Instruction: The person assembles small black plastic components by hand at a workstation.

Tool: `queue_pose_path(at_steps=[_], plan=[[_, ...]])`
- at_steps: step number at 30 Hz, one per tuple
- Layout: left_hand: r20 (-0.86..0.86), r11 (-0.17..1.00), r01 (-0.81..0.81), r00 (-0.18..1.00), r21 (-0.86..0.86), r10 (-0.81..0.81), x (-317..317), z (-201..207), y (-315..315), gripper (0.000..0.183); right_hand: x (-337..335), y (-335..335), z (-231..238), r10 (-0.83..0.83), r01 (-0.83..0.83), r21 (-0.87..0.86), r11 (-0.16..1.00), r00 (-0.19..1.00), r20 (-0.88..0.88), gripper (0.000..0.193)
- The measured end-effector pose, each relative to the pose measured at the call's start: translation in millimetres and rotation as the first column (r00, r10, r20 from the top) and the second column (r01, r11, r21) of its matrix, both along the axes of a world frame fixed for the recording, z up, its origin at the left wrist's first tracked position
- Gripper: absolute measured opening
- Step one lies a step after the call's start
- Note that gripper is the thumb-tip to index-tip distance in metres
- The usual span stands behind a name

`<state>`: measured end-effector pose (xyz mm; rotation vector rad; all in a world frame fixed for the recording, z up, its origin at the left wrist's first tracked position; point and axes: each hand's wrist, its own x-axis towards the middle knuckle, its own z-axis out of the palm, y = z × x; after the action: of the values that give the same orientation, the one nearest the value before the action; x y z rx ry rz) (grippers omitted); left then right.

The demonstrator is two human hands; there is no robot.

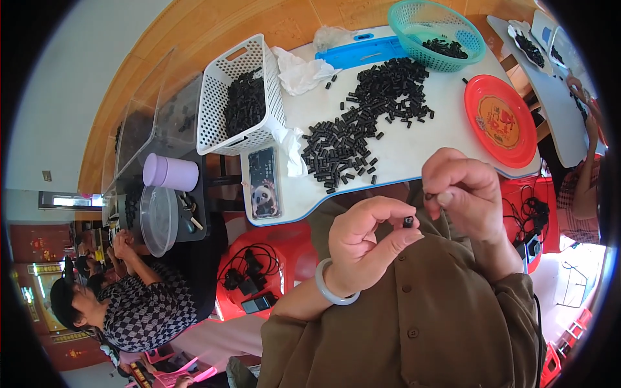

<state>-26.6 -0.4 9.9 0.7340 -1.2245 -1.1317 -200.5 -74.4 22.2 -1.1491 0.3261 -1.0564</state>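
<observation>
My left hand [369,242], with a pale bangle [328,288] at its wrist, pinches a small black cylindrical piece [408,222] between thumb and forefinger. Just to the right and a little higher, my right hand [471,194] is closed in a pinch too. A tiny dark bit [429,196] shows at its fingertips, too small to name. Both hands are in front of my chest, apart from each other, at the table's near edge. Beyond them on the white table [294,200] lies a heap of similar black pieces [362,123].
Left on the table are a white perforated basket [275,97] of black pieces, crumpled tissue [301,74] and a phone [263,187]. A green colander [404,39] and red plate [472,123] sit to the right. A lilac container [171,172] and a seated person [149,307] are further left.
</observation>
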Motion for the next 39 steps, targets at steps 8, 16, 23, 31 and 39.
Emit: queue_pose_path(at_steps=[8, 16, 23, 31, 39], plan=[[-0.139, 1.0, -0.009, 0.99, 0.022, 0.012, -5.2, 7.2, 5.8, 0.03, 7.3, 14.3, 21.0, -0.044, 0.04, 0.076, 0.996, 0.997, 0.061, 0.01], [-0.1, 0.999, -0.008, 0.995, 0.05, 0.013, -1.2, 8.0, 6.7, 0.024, 7.2, 4.6, 13.6, -0.034, -0.008, -0.344, 0.939, 0.993, -0.115, 0.009], [-0.025, 0.994, -0.11, 0.994, -0.006, 0.11, -1.7, 2.1, 1.6, 0.022, 6.7, 1.9, 11.9, -0.075, -0.007, -0.426, 0.905, 0.982, -0.175, 0.007], [-0.023, 0.988, -0.154, 0.988, -0.014, 0.153, -3.8, -4.5, 1.9, 0.021, 9.5, -0.4, 25.4, -0.176, -0.056, -0.617, 0.785, 0.935, -0.308, 0.009], [-0.048, 0.993, -0.117, 0.992, -0.016, 0.116, -2.9, -6.3, -3.8, 0.023, 13.8, 15.1, 11.8, 0.023, -0.026, -0.075, 0.997, 0.999, -0.045, 0.022]])
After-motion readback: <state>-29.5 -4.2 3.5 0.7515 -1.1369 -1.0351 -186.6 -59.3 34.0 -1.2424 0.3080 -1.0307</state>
